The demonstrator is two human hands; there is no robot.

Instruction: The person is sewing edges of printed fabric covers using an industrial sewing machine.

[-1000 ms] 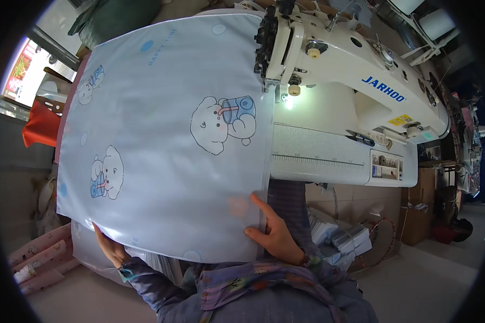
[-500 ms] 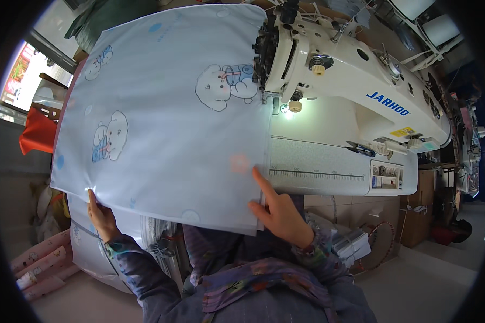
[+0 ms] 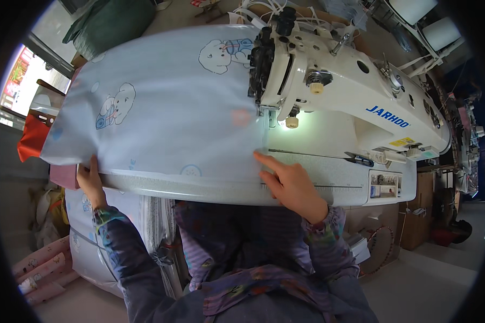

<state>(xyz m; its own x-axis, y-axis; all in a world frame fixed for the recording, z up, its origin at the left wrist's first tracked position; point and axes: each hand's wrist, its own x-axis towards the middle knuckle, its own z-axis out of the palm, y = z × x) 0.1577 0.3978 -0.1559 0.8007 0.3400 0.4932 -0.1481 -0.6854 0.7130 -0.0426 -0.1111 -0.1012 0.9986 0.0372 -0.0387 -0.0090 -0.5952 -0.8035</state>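
Observation:
A pale blue, glossy fabric sheet (image 3: pixel 167 118) printed with cartoon puppies lies over the bed of a white sewing machine (image 3: pixel 345 81). Its right edge runs along the machine head, beside the lit needle area; the needle itself is hard to make out. At the sheet's near left corner, my left hand (image 3: pixel 93 185) is closed on the edge, thumb on top and the other fingers partly hidden. My right hand (image 3: pixel 293 185) rests by the near right corner, index finger stretched out onto the sheet's edge, the other fingers partly curled, gripping nothing visible.
Along the machine bed (image 3: pixel 215 189) runs a ruler scale, with dark thread snips (image 3: pixel 359 159) and a small parts compartment (image 3: pixel 385 184) at right. A red cloth (image 3: pixel 33 137) hangs at left. Below are a bundle of similar sheets (image 3: pixel 99 242) and pink rolls (image 3: pixel 43 264).
The sheet has slid away from me along the machine, uncovering the near edge of the bed. My left hand has moved up with it; my right hand has shifted slightly right and up.

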